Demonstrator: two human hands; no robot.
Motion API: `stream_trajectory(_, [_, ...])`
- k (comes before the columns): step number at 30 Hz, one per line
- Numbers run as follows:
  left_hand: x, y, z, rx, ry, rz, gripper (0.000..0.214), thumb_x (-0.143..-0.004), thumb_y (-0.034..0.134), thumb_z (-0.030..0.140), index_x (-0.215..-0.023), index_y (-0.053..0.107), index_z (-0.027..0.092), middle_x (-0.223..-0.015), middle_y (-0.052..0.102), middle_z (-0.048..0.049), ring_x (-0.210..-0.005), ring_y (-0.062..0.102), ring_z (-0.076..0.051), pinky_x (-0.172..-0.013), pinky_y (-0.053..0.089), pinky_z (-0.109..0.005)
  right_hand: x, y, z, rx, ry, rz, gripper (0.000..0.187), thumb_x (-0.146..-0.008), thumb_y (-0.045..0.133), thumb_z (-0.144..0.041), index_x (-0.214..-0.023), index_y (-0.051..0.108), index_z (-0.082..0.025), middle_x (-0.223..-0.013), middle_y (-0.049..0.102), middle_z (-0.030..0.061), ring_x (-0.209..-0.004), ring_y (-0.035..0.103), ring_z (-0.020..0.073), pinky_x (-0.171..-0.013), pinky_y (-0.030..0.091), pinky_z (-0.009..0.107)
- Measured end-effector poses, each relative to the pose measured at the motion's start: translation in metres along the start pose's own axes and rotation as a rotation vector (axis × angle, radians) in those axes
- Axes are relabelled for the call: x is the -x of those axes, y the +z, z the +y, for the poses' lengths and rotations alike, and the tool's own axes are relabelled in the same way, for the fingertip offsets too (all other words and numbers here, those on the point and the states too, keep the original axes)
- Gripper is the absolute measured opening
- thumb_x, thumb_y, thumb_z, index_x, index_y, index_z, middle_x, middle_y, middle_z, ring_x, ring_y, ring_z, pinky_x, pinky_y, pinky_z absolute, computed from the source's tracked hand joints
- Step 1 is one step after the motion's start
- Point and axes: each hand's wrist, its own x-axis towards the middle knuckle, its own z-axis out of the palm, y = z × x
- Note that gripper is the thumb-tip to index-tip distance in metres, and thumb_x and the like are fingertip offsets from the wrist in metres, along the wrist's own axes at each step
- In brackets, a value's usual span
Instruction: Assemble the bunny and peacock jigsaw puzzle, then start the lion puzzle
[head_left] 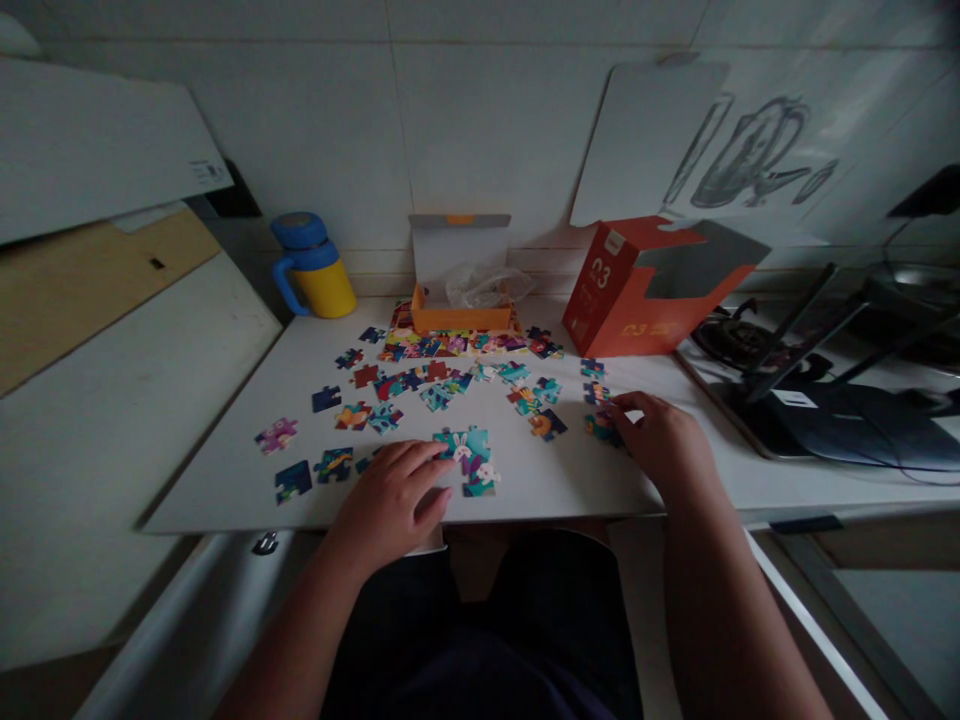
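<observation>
Cardboard-looking, so probably light, stiff and easily creased at the knobs. Near the middle of the desk's (555, 490) front edge, find the rabbit block (471, 463), with the left hand's (394, 495) fingers loosely spread at its left side. Toward the right edge, see the right hand's (664, 440) fingers close together at a piece (600, 428); cannot tell if pinching. Best held by opposite edges.

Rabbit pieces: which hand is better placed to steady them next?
Likely the left hand: it is beside the rabbit pieces, while the right hand is at other pieces farther right.
</observation>
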Motion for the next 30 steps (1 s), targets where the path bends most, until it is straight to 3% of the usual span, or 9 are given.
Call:
stream_trajectory(4, [-0.001,-0.001,0.001,0.01,-0.004,0.012,0.031,-0.103,0.066,0.025,-0.134,0.07,0.025,-0.14,0.072,-0.0098,-0.127,0.066,-0.03,-0.111,0.056,-0.056,-0.024,0.003,-0.03,0.029,-0.157,-0.042,0.031,-0.103,0.059,-0.039,-0.113,0.082,-0.02,-0.12,0.079,0.016,-0.089,0.074,0.0287,-0.08,0.052,0.04])
stream_trajectory(9, [-0.001,-0.002,0.001,0.016,0.0,0.011,0.032,-0.102,0.067,0.024,-0.134,0.071,0.024,-0.14,0.072,-0.01,-0.128,0.066,-0.03,-0.111,0.056,-0.056,-0.052,0.016,-0.103,0.064,-0.334,-0.242,0.027,-0.105,0.06,-0.034,-0.113,0.08,-0.019,-0.123,0.079,0.0174,-0.106,0.074,0.0307,-0.091,0.053,0.04])
stream_trajectory(12, [-0.001,-0.001,0.001,0.014,-0.005,0.013,0.031,-0.102,0.067,0.024,-0.133,0.071,0.023,-0.14,0.072,-0.0102,-0.128,0.066,-0.03,-0.11,0.057,-0.056,-0.069,0.031,-0.139,0.077,-0.373,-0.282,0.028,-0.102,0.066,-0.035,-0.119,0.078,-0.016,-0.121,0.079,0.0194,-0.109,0.074,0.0324,-0.093,0.053,0.04])
stream_trajectory(15, [-0.001,-0.001,0.002,0.024,-0.009,0.02,0.032,-0.102,0.067,0.024,-0.134,0.071,0.024,-0.14,0.072,-0.0099,-0.128,0.067,-0.03,-0.111,0.057,-0.055,-0.083,0.047,-0.16,0.065,-0.424,-0.303,0.033,-0.1,0.071,-0.034,-0.126,0.074,-0.014,-0.132,0.076,0.0218,-0.123,0.07,0.033,-0.1,0.051,0.038])
stream_trajectory(23, [0.0,-0.001,0.004,0.033,-0.032,0.023,0.032,-0.1,0.068,0.024,-0.132,0.072,0.026,-0.14,0.073,-0.0084,-0.127,0.068,-0.03,-0.111,0.057,-0.055,-0.107,0.065,-0.17,0.023,-0.444,-0.396,0.056,-0.088,0.087,-0.027,-0.136,0.065,-0.009,-0.131,0.075,0.0257,-0.119,0.071,0.0336,-0.097,0.052,0.037])
stream_trajectory(27, [0.0,-0.002,0.003,0.032,-0.028,0.011,0.032,-0.101,0.067,0.024,-0.133,0.07,0.026,-0.141,0.072,-0.0087,-0.128,0.066,-0.03,-0.111,0.056,-0.055,-0.104,0.058,-0.167,-0.032,-0.444,-0.394,0.042,-0.093,0.074,-0.015,-0.134,0.068,-0.015,-0.134,0.075,0.0212,-0.123,0.071,0.031,-0.097,0.05,0.034])
stream_trajectory(30, [0.0,-0.002,0.003,0.029,-0.024,0.013,0.032,-0.101,0.067,0.025,-0.133,0.07,0.026,-0.142,0.072,-0.0089,-0.129,0.066,-0.03,-0.112,0.056,-0.055,-0.089,0.048,-0.159,-0.065,-0.409,-0.379,0.024,-0.096,0.063,-0.014,-0.117,0.074,-0.015,-0.121,0.079,0.0215,-0.111,0.074,0.032,-0.088,0.05,0.035])
